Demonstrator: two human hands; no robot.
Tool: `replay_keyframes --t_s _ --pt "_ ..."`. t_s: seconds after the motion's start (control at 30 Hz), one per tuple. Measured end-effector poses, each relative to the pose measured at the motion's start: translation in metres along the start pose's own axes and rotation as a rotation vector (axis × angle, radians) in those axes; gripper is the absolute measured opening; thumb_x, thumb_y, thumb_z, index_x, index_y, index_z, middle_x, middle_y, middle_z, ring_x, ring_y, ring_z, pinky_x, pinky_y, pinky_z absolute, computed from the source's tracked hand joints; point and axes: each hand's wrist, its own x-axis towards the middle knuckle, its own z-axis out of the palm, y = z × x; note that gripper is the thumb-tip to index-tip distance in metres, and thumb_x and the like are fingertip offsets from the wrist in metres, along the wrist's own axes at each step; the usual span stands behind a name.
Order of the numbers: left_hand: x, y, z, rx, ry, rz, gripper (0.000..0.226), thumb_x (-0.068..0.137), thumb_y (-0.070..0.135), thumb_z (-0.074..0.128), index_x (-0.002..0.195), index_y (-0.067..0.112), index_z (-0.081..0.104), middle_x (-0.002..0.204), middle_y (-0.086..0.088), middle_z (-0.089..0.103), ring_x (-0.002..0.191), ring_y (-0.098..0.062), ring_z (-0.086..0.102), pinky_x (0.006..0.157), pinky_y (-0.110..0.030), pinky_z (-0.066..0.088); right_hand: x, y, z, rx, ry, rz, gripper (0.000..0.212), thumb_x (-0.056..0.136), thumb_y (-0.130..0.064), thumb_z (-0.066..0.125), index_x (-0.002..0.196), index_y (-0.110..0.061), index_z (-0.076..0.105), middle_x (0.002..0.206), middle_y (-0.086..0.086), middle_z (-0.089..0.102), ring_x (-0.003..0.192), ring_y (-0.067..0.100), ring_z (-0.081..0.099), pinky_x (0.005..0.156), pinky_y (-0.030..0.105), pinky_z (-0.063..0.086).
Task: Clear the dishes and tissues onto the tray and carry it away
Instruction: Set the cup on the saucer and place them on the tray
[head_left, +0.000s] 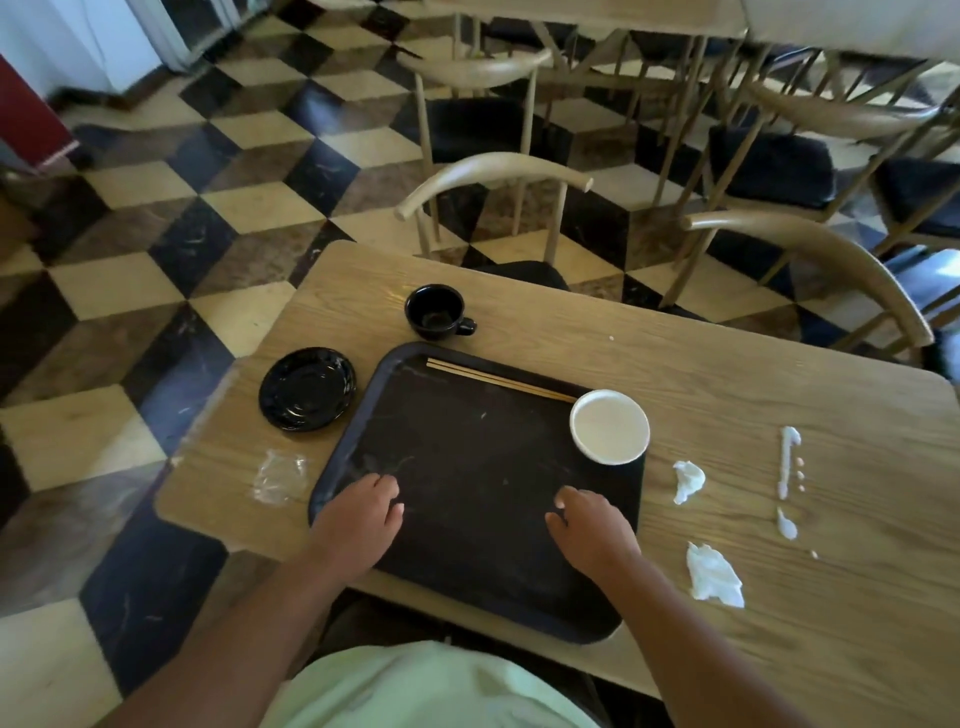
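A black tray (467, 467) lies on the wooden table (727, 374) in front of me. On it are a pair of wooden chopsticks (498, 380) along the far rim and a white bowl (609, 426) at the far right corner. A black cup (437, 313) stands beyond the tray, and a black saucer (307, 389) lies to its left. Two crumpled white tissues (688, 480) (714, 576) lie right of the tray, and a clear plastic wrapper (280, 477) lies left of it. My left hand (358, 519) and right hand (592, 527) hover over the tray's near part, fingers apart, holding nothing.
White smears or scraps (788, 467) streak the table at the right. Wooden chairs with dark cushions (493, 208) (810, 270) stand along the far side. More chairs and a table stand behind, on a chequered floor (156, 260).
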Motion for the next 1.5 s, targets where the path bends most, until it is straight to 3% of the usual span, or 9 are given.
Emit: replay_keyframes --t_s 0.2,0.33,0.5,0.73,0.87,1.03,1.23,1.37,1.5 --pt "0.012 -0.041 -0.013 -0.008 -0.058 -0.063 0.016 0.099 0.028 0.046 0.106 0.019 0.057 0.098 0.004 0.051 0.085 -0.012 0.052 0.074 -0.026 0.044 0.025 -0.022 0.01 -0.029 -0.06 -0.015 0.02 0.095 -0.037 0.054 0.103 -0.02 0.061 0.096 -0.002 0.065 0.084 0.017 0.066 0.074 0.034 0.058" --pt "0.032 -0.075 -0.03 -0.05 -0.035 -0.089 0.019 0.098 0.028 0.047 0.108 0.018 0.06 0.102 0.001 0.06 0.091 -0.015 0.057 0.078 -0.029 0.048 0.056 -0.048 0.011 -0.033 -0.076 0.001 0.018 0.096 -0.036 0.055 0.106 -0.023 0.062 0.095 -0.004 0.065 0.082 0.013 0.064 0.074 0.032 0.057" --pt "0.059 -0.128 -0.053 -0.067 -0.039 -0.132 0.017 0.097 0.031 0.045 0.089 0.019 0.053 0.092 0.001 0.053 0.086 -0.019 0.056 0.075 -0.034 0.049 0.096 -0.085 0.006 -0.075 -0.072 0.028 0.017 0.096 -0.035 0.056 0.107 -0.024 0.061 0.095 -0.003 0.065 0.076 0.011 0.059 0.07 0.031 0.054" --pt "0.103 -0.198 -0.068 -0.123 -0.033 -0.169 0.036 0.098 0.028 0.047 0.132 0.017 0.053 0.116 -0.002 0.063 0.1 -0.018 0.061 0.079 -0.03 0.049 0.161 -0.128 -0.013 -0.044 -0.006 0.057 0.019 0.097 -0.032 0.054 0.109 -0.019 0.06 0.093 0.001 0.062 0.072 0.015 0.055 0.056 0.028 0.041" --pt "0.126 -0.225 -0.071 -0.113 -0.047 -0.219 0.03 0.097 0.03 0.048 0.125 0.02 0.052 0.111 -0.001 0.062 0.091 -0.016 0.062 0.075 -0.032 0.052 0.198 -0.143 -0.028 -0.023 0.045 0.084 0.015 0.095 -0.033 0.051 0.104 -0.022 0.056 0.095 0.006 0.068 0.069 0.02 0.066 0.061 0.034 0.053" --pt "0.141 -0.244 -0.069 -0.169 -0.084 -0.304 0.045 0.098 0.031 0.049 0.14 0.015 0.046 0.126 -0.005 0.06 0.107 -0.022 0.064 0.084 -0.037 0.053 0.232 -0.161 -0.049 0.156 0.133 0.161 0.052 0.091 -0.047 0.06 0.135 -0.019 0.05 0.122 0.009 0.065 0.106 0.03 0.062 0.083 0.043 0.054" --pt "0.157 -0.248 -0.061 -0.388 -0.139 -0.415 0.047 0.098 0.028 0.053 0.141 0.011 0.05 0.128 -0.008 0.065 0.111 -0.021 0.064 0.081 -0.029 0.048 0.27 -0.164 -0.06 0.288 0.051 0.189 0.055 0.094 -0.047 0.058 0.141 -0.02 0.047 0.117 0.007 0.063 0.108 0.028 0.061 0.089 0.043 0.053" --pt "0.167 -0.241 -0.06 -0.461 -0.079 -0.466 0.038 0.098 0.023 0.054 0.133 0.01 0.057 0.084 0.011 0.062 0.074 -0.003 0.059 0.066 -0.024 0.049 0.29 -0.161 -0.058 0.243 -0.036 0.191 0.039 0.097 -0.044 0.053 0.121 -0.014 0.061 0.093 0.002 0.063 0.083 0.019 0.06 0.073 0.035 0.049" --pt "0.173 -0.236 -0.055 -0.505 -0.077 -0.492 0.024 0.096 0.024 0.055 0.117 0.015 0.063 0.067 0.003 0.063 0.057 -0.012 0.061 0.055 -0.036 0.052 0.302 -0.157 -0.052 0.287 -0.048 0.196 0.03 0.096 -0.046 0.053 0.105 -0.019 0.062 0.087 0.004 0.068 0.082 0.024 0.066 0.07 0.036 0.051"
